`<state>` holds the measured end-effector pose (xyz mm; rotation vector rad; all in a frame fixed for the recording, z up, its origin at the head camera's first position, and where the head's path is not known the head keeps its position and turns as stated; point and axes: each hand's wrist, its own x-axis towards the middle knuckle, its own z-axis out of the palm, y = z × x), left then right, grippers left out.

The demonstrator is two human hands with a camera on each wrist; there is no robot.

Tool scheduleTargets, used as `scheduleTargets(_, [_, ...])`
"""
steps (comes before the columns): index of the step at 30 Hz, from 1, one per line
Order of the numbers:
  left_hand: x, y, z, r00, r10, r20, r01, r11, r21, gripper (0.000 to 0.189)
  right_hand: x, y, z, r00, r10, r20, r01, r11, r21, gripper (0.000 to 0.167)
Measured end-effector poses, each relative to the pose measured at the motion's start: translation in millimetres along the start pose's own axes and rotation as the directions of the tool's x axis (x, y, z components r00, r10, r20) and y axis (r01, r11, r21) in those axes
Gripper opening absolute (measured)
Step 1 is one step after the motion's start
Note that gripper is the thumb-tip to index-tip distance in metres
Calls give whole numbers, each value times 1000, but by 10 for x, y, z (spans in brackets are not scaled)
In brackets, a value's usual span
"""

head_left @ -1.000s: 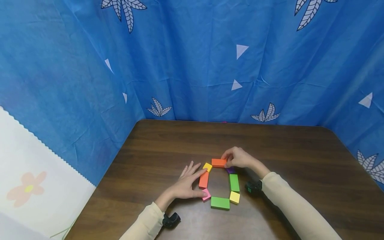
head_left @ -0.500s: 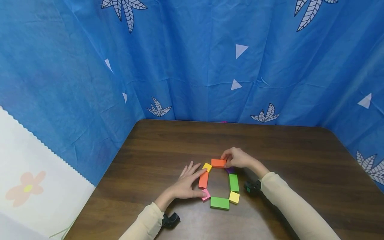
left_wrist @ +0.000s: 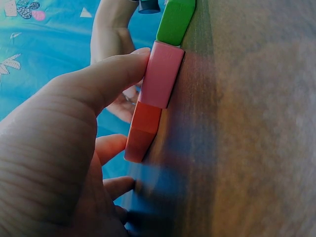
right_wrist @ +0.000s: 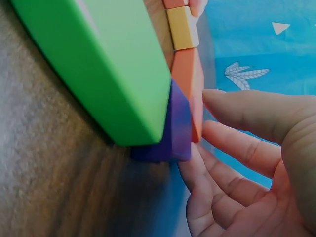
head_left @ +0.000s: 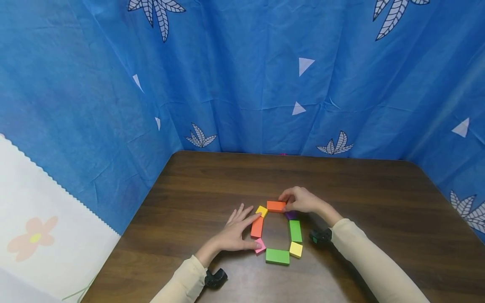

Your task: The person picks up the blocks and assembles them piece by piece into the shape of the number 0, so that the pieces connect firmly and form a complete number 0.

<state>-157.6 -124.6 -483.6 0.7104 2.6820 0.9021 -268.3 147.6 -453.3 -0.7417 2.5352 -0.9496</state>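
Colored wooden blocks form a ring on the table. My left hand spreads its fingers along the left side: the thumb touches the pink block, and the index finger reaches the seam between the red-orange block and the yellow block. At the far side, my right hand pinches the right end of the orange block between thumb and fingers. Just below those fingertips lies the purple block, partly hidden in the head view. A green block adjoins it in the right wrist view.
Nearest the person lies another green block, with a pale yellow block at its right corner. The brown wooden table runs back to a blue curtain. A white floral cloth hangs at left.
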Motion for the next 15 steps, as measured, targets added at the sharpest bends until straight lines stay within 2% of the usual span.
scheduleTargets(4, [9,1,8,1000,3,-1,-3,1000,4,88,-134,14,-21,995,-26,-96,26,1000,1,31])
scheduleTargets(7, [15,-6,18,1000,0,-8,0,1000,-3,89,-288,17,-18,980,-38,-195,39,999,2,34])
scheduleTargets(11, [9,-12,14,1000,-11,-18,10,999,-34,90,-509,40,20,944,-66,-323,53,997,-49,35])
scheduleTargets(15, [-28,-5,-45,998,-22,-54,17,996,-90,88,-710,80,60,906,-74,-416,26,992,-121,40])
